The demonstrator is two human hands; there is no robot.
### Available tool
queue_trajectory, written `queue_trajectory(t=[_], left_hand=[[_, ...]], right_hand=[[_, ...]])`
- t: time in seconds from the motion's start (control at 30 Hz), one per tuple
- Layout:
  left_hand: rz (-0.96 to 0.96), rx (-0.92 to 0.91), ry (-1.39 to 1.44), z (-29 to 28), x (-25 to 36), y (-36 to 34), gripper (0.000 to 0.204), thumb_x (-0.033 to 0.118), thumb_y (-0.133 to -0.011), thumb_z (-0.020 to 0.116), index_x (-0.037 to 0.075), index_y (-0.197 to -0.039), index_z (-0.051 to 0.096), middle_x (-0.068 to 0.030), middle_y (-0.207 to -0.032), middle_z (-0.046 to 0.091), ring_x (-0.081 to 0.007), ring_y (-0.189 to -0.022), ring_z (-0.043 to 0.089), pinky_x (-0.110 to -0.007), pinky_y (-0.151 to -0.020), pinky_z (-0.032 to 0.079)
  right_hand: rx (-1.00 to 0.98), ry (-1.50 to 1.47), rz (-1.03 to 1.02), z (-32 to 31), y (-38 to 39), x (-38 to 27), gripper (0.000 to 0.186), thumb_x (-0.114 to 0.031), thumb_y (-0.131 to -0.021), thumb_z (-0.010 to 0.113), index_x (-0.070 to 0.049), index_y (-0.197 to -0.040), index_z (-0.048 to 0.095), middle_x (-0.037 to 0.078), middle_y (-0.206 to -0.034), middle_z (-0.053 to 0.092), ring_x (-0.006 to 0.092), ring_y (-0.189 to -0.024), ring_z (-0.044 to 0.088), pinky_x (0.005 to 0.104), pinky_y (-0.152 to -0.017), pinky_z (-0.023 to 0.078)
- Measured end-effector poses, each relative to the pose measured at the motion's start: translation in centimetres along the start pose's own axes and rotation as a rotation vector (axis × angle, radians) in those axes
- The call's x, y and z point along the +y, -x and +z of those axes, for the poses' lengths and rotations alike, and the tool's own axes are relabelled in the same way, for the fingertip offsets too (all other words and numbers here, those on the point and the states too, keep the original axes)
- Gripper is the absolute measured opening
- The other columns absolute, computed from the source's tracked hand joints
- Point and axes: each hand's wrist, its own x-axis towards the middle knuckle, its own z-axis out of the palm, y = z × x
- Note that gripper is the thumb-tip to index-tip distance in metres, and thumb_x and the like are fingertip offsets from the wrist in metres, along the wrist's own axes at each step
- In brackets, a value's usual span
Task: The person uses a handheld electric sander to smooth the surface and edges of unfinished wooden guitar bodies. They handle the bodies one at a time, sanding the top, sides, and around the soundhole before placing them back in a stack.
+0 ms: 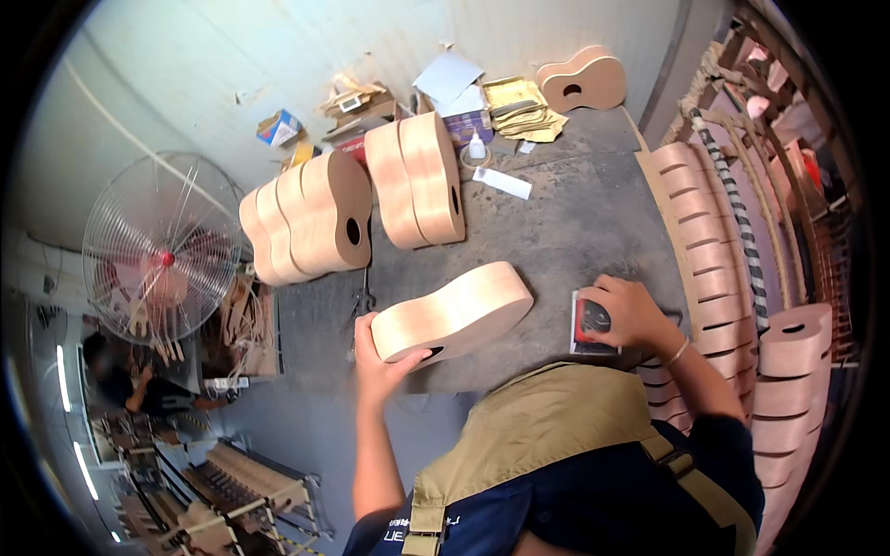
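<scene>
My left hand grips the narrower end of a pale wooden ukulele body, its thumb by the dark sound hole. The body is tilted on its side over the dark worktable, with its curved edge facing up. To its right, my right hand is closed over a red and black hand sander with a grey base, near the table's front edge. The sander and the ukulele body are apart. The sander's underside is hidden.
Ukulele bodies stand in rows at the back left, with one body against the wall. Yellow sandpaper sheets and a small white bottle lie behind. Stacked bodies line the right side; a large fan stands left, near another person.
</scene>
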Motion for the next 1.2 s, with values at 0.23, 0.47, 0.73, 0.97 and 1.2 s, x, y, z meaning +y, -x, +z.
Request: queue_trajectory(t=[0.23, 0.47, 0.73, 0.97, 1.2], left_hand=[[0.333, -0.017, -0.227, 2.8, 7.0, 1.2, 0.075, 0.022, -0.066, 0.101, 0.001, -0.13, 0.066, -0.0151, -0.129, 0.069, -0.0355, -0.118, 0.064, -0.048, -0.105, 0.049], [0.585, -0.125, -0.482, 7.3, 4.0, 4.4, 0.079, -0.003, -0.072, 0.076, 0.012, -0.149, 0.066, -0.0208, -0.17, 0.034, -0.0439, -0.16, 0.033, -0.062, -0.132, 0.027], [-0.419, 0.057, 0.744, 5.7, 0.3, 6.6, 0.114, 0.022, -0.086, 0.083, 0.019, -0.18, 0.019, -0.0208, -0.185, -0.005, -0.0462, -0.17, 0.017, -0.06, -0.114, 0.054], [-0.903, -0.109, 0.958, 9.3, -8.6, 4.6, 0.056, 0.029, -0.103, 0.08, -0.005, -0.145, 0.064, -0.0174, -0.136, 0.076, -0.027, -0.125, 0.076, -0.045, -0.107, 0.063], [-1.015, -0.259, 0.945, 19.2, -7.6, 6.3, 0.044, 0.022, -0.088, 0.097, 0.001, -0.119, 0.074, -0.0075, -0.109, 0.08, -0.0147, -0.096, 0.078, -0.029, -0.079, 0.067]], right_hand=[[0.255, -0.136, 0.301, -0.7, 4.0, -1.2, 0.06, -0.027, -0.071, 0.097, -0.015, -0.126, 0.075, 0.013, -0.11, 0.072, 0.0383, -0.102, 0.073, 0.0473, -0.087, 0.062], [0.435, 0.059, 0.405, -4.2, 4.5, -1.3, 0.061, -0.018, -0.072, 0.097, -0.012, -0.128, 0.074, 0.012, -0.113, 0.072, 0.0372, -0.104, 0.073, 0.0456, -0.089, 0.061], [0.456, 0.0, 0.442, -2.7, 6.0, -0.5, 0.065, -0.018, -0.073, 0.099, -0.013, -0.132, 0.072, 0.01, -0.11, 0.072, 0.0335, -0.104, 0.072, 0.0432, -0.092, 0.059], [0.393, -0.106, 0.38, -1.9, 3.4, -1.7, 0.065, -0.017, -0.072, 0.099, -0.013, -0.131, 0.072, 0.01, -0.11, 0.073, 0.0332, -0.105, 0.073, 0.0429, -0.093, 0.059], [0.481, -0.024, 0.38, 0.6, -1.1, -2.6, 0.065, -0.025, -0.073, 0.099, -0.015, -0.131, 0.072, 0.01, -0.114, 0.071, 0.0336, -0.106, 0.073, 0.0434, -0.089, 0.06]])
